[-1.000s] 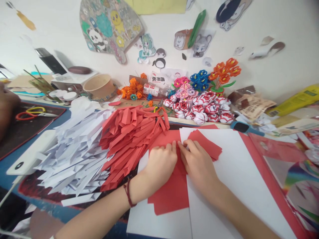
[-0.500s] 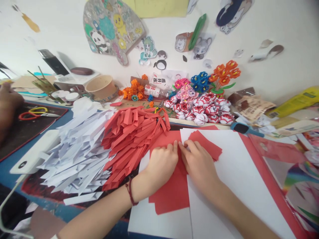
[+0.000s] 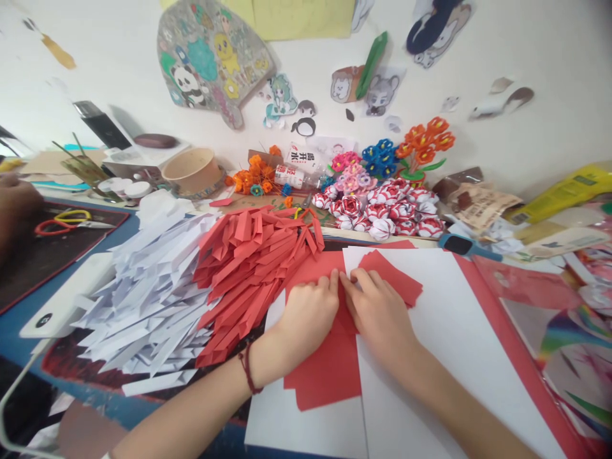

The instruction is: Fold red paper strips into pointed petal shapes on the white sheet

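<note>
My left hand (image 3: 310, 309) and my right hand (image 3: 380, 306) meet over red paper sheets (image 3: 327, 376), fingertips close together and pressed down on red paper. The fingers of both are curled, and what lies right under the fingertips is mostly hidden. Beneath the red sheets are large white sheets (image 3: 430, 382). More red paper pieces (image 3: 392, 277) lie just beyond my right hand. To the left are a heap of folded red strips (image 3: 253, 274) and a heap of folded white strips (image 3: 153, 287).
Red-and-white paper flowers (image 3: 396, 207) and a round tan bowl (image 3: 191, 169) stand along the back. A white power bank (image 3: 71, 296) with a cable and scissors (image 3: 71, 223) lie left. Another person's hand (image 3: 16, 197) shows at the left edge. A watch (image 3: 459, 243) lies behind the white sheets.
The view has shifted slightly. My hands keep nearly the same place and pose on the red paper.
</note>
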Demonstrator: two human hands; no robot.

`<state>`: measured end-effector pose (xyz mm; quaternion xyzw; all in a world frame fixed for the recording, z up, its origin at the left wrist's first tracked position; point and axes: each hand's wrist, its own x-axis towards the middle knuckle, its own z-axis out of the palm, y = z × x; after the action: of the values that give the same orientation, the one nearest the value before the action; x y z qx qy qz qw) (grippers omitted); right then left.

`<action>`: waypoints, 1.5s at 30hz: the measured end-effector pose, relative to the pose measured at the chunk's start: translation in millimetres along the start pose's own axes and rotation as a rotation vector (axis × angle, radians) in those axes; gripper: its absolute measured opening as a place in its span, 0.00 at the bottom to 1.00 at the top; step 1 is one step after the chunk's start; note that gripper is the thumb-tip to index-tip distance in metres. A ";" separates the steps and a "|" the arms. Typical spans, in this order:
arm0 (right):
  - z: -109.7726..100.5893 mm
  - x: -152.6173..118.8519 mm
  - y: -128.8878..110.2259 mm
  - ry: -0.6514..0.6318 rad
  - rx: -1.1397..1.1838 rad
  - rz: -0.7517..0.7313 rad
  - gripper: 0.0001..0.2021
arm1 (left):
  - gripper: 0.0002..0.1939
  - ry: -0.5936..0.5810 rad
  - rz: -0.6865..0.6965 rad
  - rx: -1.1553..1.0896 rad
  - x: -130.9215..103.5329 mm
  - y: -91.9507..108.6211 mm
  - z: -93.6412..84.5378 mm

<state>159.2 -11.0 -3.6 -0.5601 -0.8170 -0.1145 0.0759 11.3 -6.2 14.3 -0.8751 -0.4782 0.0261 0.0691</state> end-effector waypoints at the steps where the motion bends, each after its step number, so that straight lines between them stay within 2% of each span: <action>1: 0.1 -0.1 0.0 0.002 0.001 0.000 0.13 | 0.28 0.001 0.002 0.004 0.0 0.6 0.3; 7: -3.0 0.3 0.3 -0.027 0.028 -0.004 0.14 | 0.30 -0.028 0.002 -0.037 0.5 4.7 1.4; 11: -5.8 0.7 1.0 -0.063 0.048 0.000 0.16 | 0.32 -0.075 -0.006 -0.091 2.1 3.0 -4.2; 15: -5.2 0.6 2.4 -0.044 0.050 -0.002 0.16 | 0.32 -0.126 -0.030 -0.091 2.0 0.7 -9.7; 23: -5.4 0.4 2.4 -0.030 0.064 -0.001 0.15 | 0.31 -0.109 -0.090 -0.081 -6.0 0.7 -4.5; 28: -5.3 0.6 2.4 -0.034 0.061 -0.003 0.15 | 0.18 -0.070 -0.091 -0.066 -7.1 0.6 -8.2; 31: -4.3 0.4 3.1 -0.038 0.058 -0.007 0.16 | 0.09 0.018 -0.051 -0.084 -5.4 -1.1 -6.5; 35: -3.3 -0.1 4.0 -0.047 0.054 -0.004 0.16 | 0.09 0.196 -0.038 -0.082 -3.4 -4.2 -0.9; 39: -4.8 0.1 3.8 -0.059 0.051 -0.010 0.16 | 0.08 0.228 -0.079 -0.054 -1.1 -6.9 0.7; 41: -6.0 0.7 3.4 -0.064 0.039 -0.009 0.16 | 0.12 0.179 -0.081 -0.061 0.6 -8.5 0.8; 43: -6.8 1.4 3.2 -0.067 0.027 -0.008 0.16 | 0.21 0.117 -0.067 -0.073 2.2 -9.9 1.3; 45: -7.1 1.9 3.2 -0.066 0.023 -0.014 0.16 | 0.27 0.072 -0.048 -0.081 3.2 -10.5 2.0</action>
<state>161.4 -10.1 4.0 -0.5569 -0.8242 -0.0870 0.0546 4.0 2.3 13.9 -0.8659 -0.4969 -0.0266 0.0514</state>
